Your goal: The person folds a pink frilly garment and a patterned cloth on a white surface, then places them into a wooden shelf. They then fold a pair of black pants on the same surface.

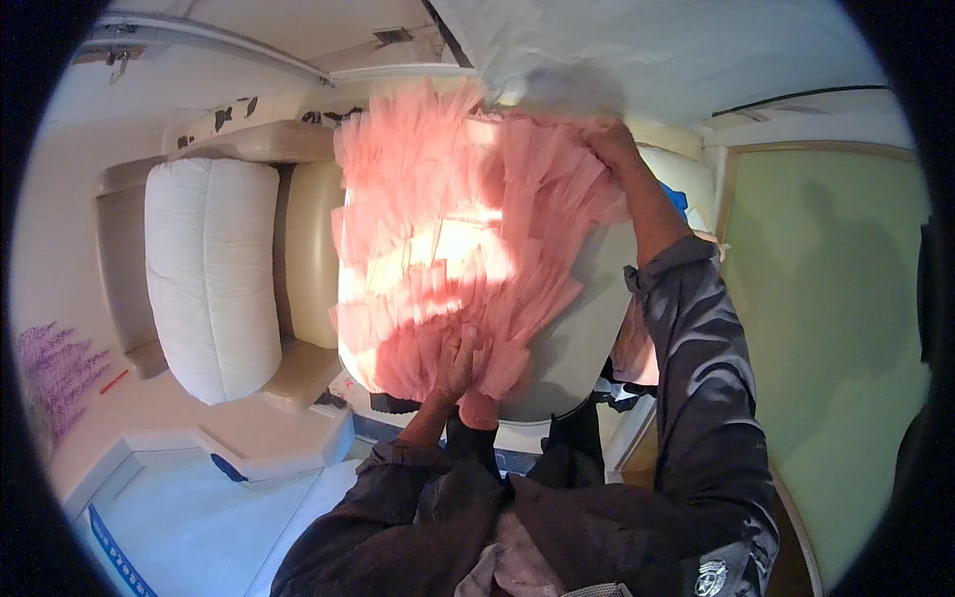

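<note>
A pink tulle garment with layered ruffles lies spread over a pale grey, round-cornered board. Bright sunlight falls across its middle. At the near edge, my left hand rests on the ruffles, its fingers curled into the tulle. My right arm reaches to the far right corner, where my right hand grips the garment's edge; its fingertips are partly hidden. Whether the garment is a dress or a skirt cannot be made out.
A beige padded seat stands left of the board with a white pillow on it. Lower left is a pale blue-topped surface. A green panel stands at the right. Pink cloth hangs beside the board.
</note>
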Demonstrator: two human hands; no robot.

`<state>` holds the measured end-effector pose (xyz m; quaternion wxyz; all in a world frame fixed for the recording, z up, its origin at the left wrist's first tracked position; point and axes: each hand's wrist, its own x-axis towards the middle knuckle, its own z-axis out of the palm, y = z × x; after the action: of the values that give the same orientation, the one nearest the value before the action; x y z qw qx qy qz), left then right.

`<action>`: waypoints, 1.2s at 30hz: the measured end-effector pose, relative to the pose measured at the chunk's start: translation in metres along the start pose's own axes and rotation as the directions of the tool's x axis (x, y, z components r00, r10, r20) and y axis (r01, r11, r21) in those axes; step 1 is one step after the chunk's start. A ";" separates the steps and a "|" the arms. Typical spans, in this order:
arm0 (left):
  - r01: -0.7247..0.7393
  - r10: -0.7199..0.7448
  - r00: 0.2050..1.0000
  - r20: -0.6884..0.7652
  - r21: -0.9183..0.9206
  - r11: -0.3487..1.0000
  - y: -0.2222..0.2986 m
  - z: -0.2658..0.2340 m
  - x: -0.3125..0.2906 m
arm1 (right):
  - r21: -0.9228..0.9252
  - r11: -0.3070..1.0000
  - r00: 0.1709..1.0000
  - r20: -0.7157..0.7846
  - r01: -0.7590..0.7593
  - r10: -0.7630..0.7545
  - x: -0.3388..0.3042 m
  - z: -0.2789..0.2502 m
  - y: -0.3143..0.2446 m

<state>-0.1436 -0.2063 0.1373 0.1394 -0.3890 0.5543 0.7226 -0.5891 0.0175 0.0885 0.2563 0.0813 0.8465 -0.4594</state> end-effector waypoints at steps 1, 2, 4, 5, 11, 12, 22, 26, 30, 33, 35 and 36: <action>-0.070 0.072 0.997 -0.002 0.156 0.985 0.000 0.010 -0.003 | -0.143 0.989 0.987 -0.150 0.036 -0.058 0.028 -0.012 0.034; -0.133 0.141 0.990 -0.004 0.307 0.942 0.004 0.024 -0.012 | -0.288 0.956 0.953 -0.272 0.051 -0.133 0.043 -0.017 0.057; -0.263 0.341 0.940 -0.004 0.628 0.733 0.052 0.053 -0.051 | -0.399 0.914 0.973 -0.172 0.074 -0.153 0.022 -0.001 0.024; -0.276 0.380 0.925 -0.018 0.654 0.705 0.047 0.056 -0.057 | -0.419 0.906 0.978 -0.156 0.063 -0.140 0.011 -0.002 0.005; 0.066 -0.082 0.997 -0.007 0.655 0.753 -0.044 0.025 -0.062 | -0.539 0.817 0.945 -0.107 0.207 -0.310 0.000 -0.008 0.004; 0.074 -0.108 0.994 0.024 0.587 0.806 -0.047 0.024 -0.059 | -0.522 0.834 0.945 -0.144 0.179 -0.294 -0.001 -0.010 0.003; 0.085 -0.149 0.939 0.310 0.211 0.974 -0.061 0.071 -0.082 | -0.555 0.828 0.945 -0.222 0.078 -0.238 0.005 -0.060 0.050; -0.009 -0.056 0.972 0.229 0.272 0.962 -0.069 0.069 -0.081 | -0.420 0.906 0.881 -0.409 0.050 -0.238 -0.008 -0.051 0.038; -0.015 -0.044 0.987 0.157 0.356 0.934 -0.058 0.065 -0.086 | -0.496 0.766 0.714 -0.349 0.409 -0.607 -0.096 -0.027 0.002; -0.068 -0.001 0.985 0.171 0.397 0.915 -0.035 0.064 -0.089 | -0.457 0.673 0.682 -0.177 0.581 -0.709 -0.156 0.007 -0.037; -0.132 0.032 0.971 0.238 0.421 0.898 -0.034 0.059 -0.087 | -0.534 0.657 0.667 -0.212 0.533 -0.714 -0.150 0.021 -0.007; -0.163 0.049 0.964 0.260 0.436 0.885 -0.055 0.051 -0.084 | -0.561 0.649 0.660 -0.225 0.514 -0.717 -0.145 0.033 0.008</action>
<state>-0.0746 -0.1214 0.1635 0.2527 -0.2235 0.7071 0.6215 -0.4501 0.0087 0.1418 -0.1018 -0.1824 0.9369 -0.2805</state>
